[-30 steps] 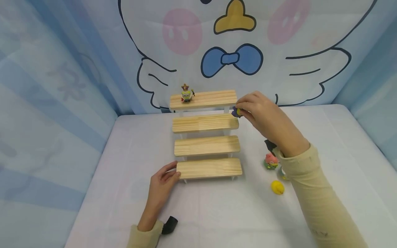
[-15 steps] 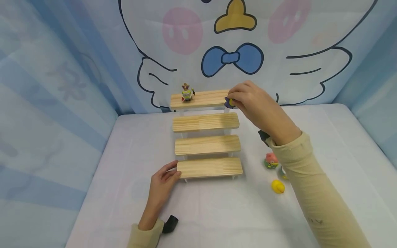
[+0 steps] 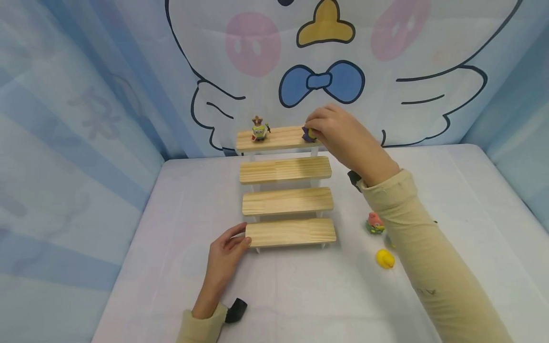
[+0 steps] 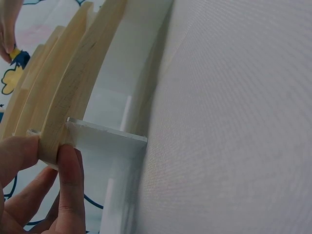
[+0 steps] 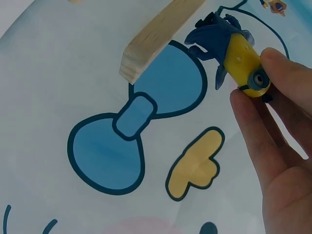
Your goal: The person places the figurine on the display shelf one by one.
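Note:
A stepped wooden display stand (image 3: 289, 202) with several light planks on clear supports stands mid-table. My left hand (image 3: 225, 255) pinches the left end of its lowest plank, thumb on one face and fingers on the other, as the left wrist view shows. My right hand (image 3: 339, 136) is at the right end of the top plank. Between its thumb and fingers it holds a yellow and blue Minion figurine (image 5: 239, 58) by the head. Whether the figurine's base touches the plank I cannot tell. Another Minion figurine (image 3: 259, 129), wearing a crown, stands at the top plank's left end.
Right of the stand lie a pink and green figurine (image 3: 375, 223) and a yellow rubber duck (image 3: 385, 258). Another small toy (image 3: 389, 240) is mostly hidden under the right sleeve. A printed cloth backdrop (image 3: 319, 52) rises close behind the top plank.
My right hand has carried the Minion figurine up and left, from beside the second plank to the right part of the top plank. My left hand has stayed on the lowest plank.

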Action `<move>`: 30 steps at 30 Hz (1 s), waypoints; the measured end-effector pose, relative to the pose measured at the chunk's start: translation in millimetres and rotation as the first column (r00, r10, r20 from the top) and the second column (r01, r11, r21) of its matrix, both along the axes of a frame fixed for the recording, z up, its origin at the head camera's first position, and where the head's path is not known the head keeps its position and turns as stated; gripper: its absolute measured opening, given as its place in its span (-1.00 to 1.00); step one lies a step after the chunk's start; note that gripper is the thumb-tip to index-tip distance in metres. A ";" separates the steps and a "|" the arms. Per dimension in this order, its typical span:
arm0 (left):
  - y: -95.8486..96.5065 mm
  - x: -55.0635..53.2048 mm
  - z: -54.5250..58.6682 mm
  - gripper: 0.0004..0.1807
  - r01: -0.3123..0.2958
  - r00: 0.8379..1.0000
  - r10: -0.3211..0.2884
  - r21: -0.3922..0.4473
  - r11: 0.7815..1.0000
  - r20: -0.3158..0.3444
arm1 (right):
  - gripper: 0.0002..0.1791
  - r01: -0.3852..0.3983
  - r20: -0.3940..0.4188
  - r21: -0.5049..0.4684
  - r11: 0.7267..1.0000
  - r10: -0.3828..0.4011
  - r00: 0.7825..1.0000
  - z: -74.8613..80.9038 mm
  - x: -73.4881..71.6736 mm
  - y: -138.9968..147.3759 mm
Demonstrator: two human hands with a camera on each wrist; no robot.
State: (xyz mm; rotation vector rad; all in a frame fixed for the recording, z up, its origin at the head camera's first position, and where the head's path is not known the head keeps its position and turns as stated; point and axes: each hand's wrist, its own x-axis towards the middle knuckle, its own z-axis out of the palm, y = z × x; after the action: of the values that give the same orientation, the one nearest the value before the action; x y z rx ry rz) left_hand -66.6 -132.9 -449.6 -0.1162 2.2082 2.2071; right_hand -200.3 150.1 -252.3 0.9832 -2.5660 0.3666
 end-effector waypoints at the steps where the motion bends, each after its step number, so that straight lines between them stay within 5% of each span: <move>1: -0.1 0.0 -0.2 -0.53 -0.001 1.000 0.001 -0.002 1.000 0.000 | -0.80 -0.002 0.004 0.003 1.000 0.002 1.000 0.2 -1.3 -0.7; 30: -0.4 -0.8 -1.0 -0.52 0.008 1.000 -0.008 0.031 0.999 -0.007 | -0.82 0.033 0.024 0.051 0.998 -0.034 0.999 -0.6 -17.0 -11.0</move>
State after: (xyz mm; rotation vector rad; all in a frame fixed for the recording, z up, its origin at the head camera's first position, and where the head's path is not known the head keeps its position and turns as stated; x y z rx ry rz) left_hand -67.4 -133.3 -450.6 -0.0997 2.1733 2.2397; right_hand -217.2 139.0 -252.9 0.9577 -2.6224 0.3075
